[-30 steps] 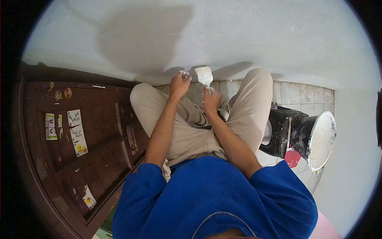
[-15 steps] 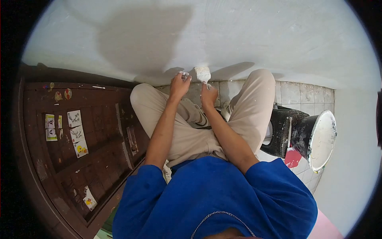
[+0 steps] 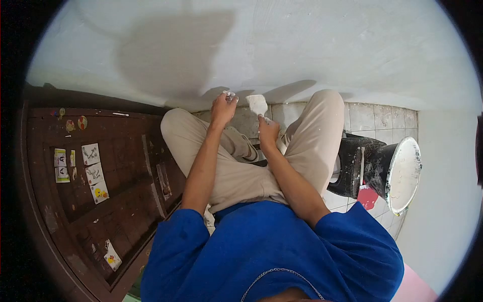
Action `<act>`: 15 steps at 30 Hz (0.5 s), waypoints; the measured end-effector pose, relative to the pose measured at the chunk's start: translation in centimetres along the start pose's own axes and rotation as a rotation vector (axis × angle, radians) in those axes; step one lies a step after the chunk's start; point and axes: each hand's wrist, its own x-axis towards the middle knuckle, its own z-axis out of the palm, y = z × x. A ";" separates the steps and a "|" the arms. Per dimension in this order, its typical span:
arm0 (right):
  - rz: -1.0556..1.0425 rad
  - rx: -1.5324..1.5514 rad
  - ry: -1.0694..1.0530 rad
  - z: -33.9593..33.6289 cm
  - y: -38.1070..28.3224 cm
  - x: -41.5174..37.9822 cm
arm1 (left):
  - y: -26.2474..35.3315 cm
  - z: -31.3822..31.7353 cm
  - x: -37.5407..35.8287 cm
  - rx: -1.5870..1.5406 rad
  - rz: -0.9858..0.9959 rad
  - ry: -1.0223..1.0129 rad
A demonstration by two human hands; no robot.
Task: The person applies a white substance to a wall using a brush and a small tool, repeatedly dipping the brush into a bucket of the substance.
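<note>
My right hand [image 3: 268, 132] is closed round the handle of a putty knife [image 3: 258, 104], whose broad blade is coated in white filler. The blade points toward the foot of the pale wall [image 3: 312, 45], a little apart from it as far as I can tell. To its left, my left hand [image 3: 223, 108] is raised near the wall with its fingers curled in. White smears cover the fingertips, and what they pinch, if anything, is too small to make out. Both forearms reach out between my bent knees.
On the right, a bucket [image 3: 417, 163] with a white-crusted rim stands beside a black stool-like object [image 3: 347, 146] and a red flat piece [image 3: 368, 197]. A dark wooden door [image 3: 126, 201] with stickers is close on my left. Tiles [image 3: 362, 117] meet the wall.
My right hand has drawn the putty knife back toward me, away from the wall, and its blade has turned slightly. My left hand has shifted slightly left, still curled.
</note>
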 end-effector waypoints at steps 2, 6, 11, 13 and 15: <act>0.030 -0.012 -0.008 0.3 0.9 0.5 | 0.2 -0.3 -0.6 -0.012 -0.013 -0.006; 0.011 -0.020 -0.004 1.8 0.4 2.0 | -0.5 -0.2 -0.2 -0.010 -0.005 -0.031; 0.047 -0.140 0.002 2.1 0.3 2.1 | -1.0 0.1 -0.2 0.050 0.013 0.007; -0.004 -0.145 -0.009 2.2 -0.5 1.7 | -0.6 -0.1 -0.3 0.025 -0.018 -0.019; -0.053 -0.070 0.007 2.3 -1.4 1.2 | -0.3 -0.4 -0.4 0.012 -0.017 -0.022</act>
